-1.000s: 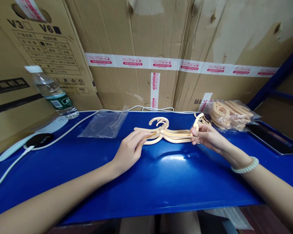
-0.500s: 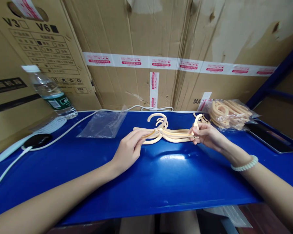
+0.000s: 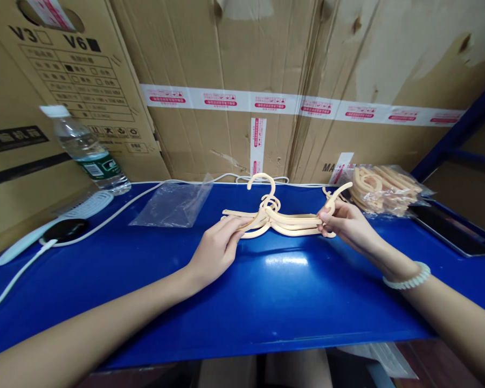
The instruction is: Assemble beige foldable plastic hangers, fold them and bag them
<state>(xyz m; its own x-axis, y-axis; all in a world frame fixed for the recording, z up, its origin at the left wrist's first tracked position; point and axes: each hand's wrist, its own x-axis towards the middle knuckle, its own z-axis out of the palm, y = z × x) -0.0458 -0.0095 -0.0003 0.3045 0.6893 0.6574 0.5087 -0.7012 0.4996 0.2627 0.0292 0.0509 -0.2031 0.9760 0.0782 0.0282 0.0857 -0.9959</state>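
A small stack of cream plastic hangers (image 3: 283, 220) is held just above the blue table (image 3: 267, 302). My left hand (image 3: 216, 249) pinches the left ends of the stack. My right hand (image 3: 345, 225) grips the right ends, fingers closed round them. The hooks (image 3: 263, 188) stand up from the middle of the stack. A loose hanger end sticks up past my right fingers.
A clear plastic bag (image 3: 173, 205) lies at the back left. A bagged bundle of hangers (image 3: 383, 188) sits at the back right beside a dark tray (image 3: 448, 229). A water bottle (image 3: 87, 153), a white fan (image 3: 44, 229) and its cable are at the left. Cardboard boxes (image 3: 267, 81) wall the back.
The hangers have tipped more upright, so their hooks rise higher. Both hands keep their hold at the two ends.
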